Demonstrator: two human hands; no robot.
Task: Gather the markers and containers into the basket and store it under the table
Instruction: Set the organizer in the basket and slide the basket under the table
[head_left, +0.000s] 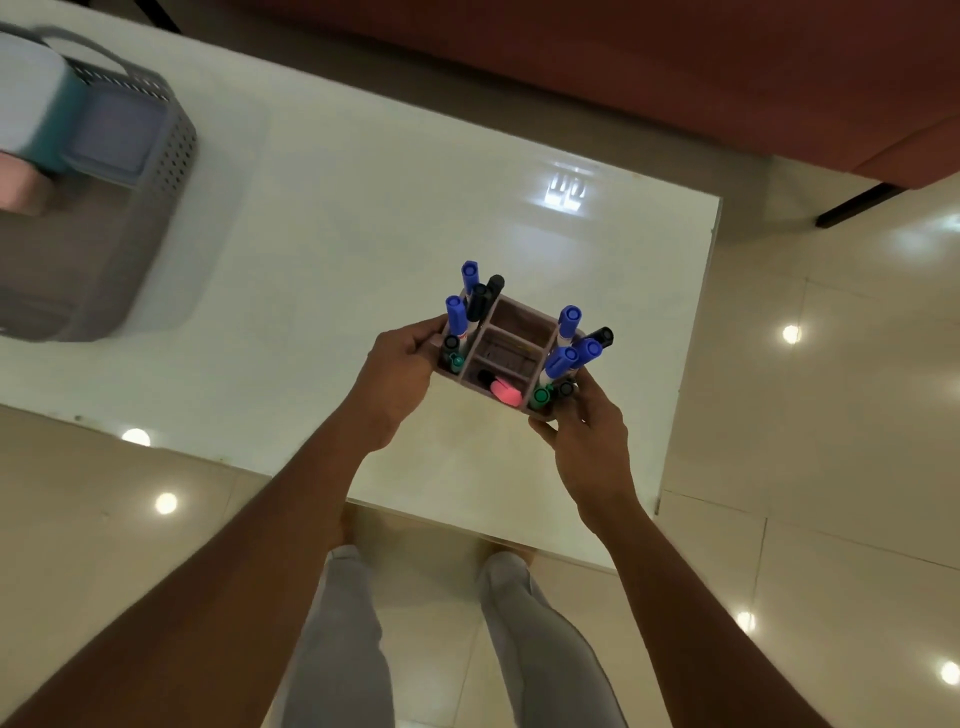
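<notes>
Item one, nearest us: we are looking down past two grey trouser legs (343, 639) standing on glossy tile floor (810, 467) at the near edge of the white table (363, 234).

Item two: we are holding one pale mauve marker organizer (511, 348) above the table's near right part, gripped at both ends. Our left hand (402, 379) is clasping the end at 9 o'clock, fingers curled over the rim; our right hand (589, 441) is clasping the corner at 4 o'clock, thumb on the wall. The organizer's long axis is running from 10 o'clock to 4 o'clock, its open top facing up at us. It is showing compartments split by thin dividers; the middle ones are sitting mostly empty.

Item three: markers are standing upright, caps toward us. We are counting five blue markers (569, 325), two at the left end and three at the right; about three black markers (485, 299); two green-capped ones (541, 397); and one pink highlighter (505, 391) in the near middle slot. Some short dark caps are too blurred to count.

Item four, at 10 o'clock, well apart: one grey perforated basket (156, 171) is sitting on the table, holding blurred containers (36, 104), white, teal, lilac and pink.
</notes>
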